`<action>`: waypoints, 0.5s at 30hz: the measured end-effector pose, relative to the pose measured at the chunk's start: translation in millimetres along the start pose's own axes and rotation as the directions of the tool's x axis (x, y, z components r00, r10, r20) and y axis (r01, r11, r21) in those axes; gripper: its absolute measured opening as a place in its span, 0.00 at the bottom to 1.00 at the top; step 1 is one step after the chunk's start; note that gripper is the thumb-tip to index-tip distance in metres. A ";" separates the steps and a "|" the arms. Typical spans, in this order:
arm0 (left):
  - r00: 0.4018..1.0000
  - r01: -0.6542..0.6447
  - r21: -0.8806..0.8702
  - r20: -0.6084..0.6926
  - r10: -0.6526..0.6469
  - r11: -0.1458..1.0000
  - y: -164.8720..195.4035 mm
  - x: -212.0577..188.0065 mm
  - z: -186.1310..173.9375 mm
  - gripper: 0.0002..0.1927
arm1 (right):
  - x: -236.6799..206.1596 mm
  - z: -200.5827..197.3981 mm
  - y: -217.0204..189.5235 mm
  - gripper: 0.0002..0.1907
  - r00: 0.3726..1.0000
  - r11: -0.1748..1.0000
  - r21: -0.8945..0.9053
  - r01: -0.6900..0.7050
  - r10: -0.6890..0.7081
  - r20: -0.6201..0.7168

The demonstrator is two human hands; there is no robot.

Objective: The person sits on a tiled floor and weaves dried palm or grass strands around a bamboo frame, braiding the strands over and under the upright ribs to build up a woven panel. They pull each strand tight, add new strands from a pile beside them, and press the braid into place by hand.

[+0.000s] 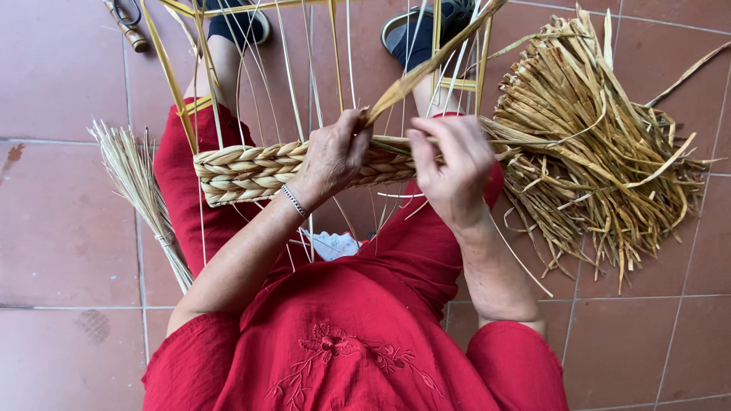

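woven band (251,171): pale straw, braided | dress (358,335): red, embroidered flower | floor tiles (61,221): terracotta

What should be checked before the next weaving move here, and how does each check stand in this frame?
1. Left hand grips the twisted straw strand: ok.
2. Right hand rests on the woven band's working edge: ok.
3. Upright stakes stand apart, unbroken: cannot tell.
4. Loose straw pile lies close beside the right hand: ok.
5. Small straw bundle on the tiled floor, near the left side: ok.
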State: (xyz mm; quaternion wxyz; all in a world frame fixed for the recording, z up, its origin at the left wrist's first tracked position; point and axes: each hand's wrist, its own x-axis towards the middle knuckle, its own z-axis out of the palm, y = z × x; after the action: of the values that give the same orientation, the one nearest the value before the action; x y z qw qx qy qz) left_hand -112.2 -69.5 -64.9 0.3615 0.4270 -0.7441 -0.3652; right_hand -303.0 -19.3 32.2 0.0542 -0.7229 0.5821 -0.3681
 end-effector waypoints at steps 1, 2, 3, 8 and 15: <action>1.000 0.011 -0.021 0.005 -0.011 1.000 -0.9 -1.0 -1.0 0.11 | -2.3 10.3 7.2 0.08 0.981 0.981 0.124 -0.150 0.133 0.141; 1.000 0.022 -0.042 0.013 -0.022 0.999 -1.3 -1.9 -2.7 0.12 | -3.5 23.7 15.5 0.12 0.953 0.937 0.232 -0.262 0.213 0.216; 0.999 0.030 -0.062 0.019 -0.029 0.998 -1.3 -2.4 -4.3 0.13 | -2.2 38.5 25.6 0.17 0.914 0.870 0.326 -0.370 0.278 0.296; 0.964 0.266 -0.254 0.070 -0.257 0.930 0.9 3.0 -6.9 0.15 | -17.8 67.8 61.0 0.14 0.791 0.529 0.589 -0.611 0.443 0.423; 0.998 -0.012 0.091 -0.065 0.018 0.996 8.0 8.2 14.6 0.10 | -34.9 46.7 38.3 0.09 0.915 0.638 0.657 -0.401 0.241 0.325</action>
State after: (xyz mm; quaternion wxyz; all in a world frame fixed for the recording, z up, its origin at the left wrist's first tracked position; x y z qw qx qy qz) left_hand -130.7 -70.5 -63.1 0.3689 0.4493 -0.7507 -0.3139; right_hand -307.6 -17.0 -37.3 0.4542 -0.5632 0.5046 -0.4710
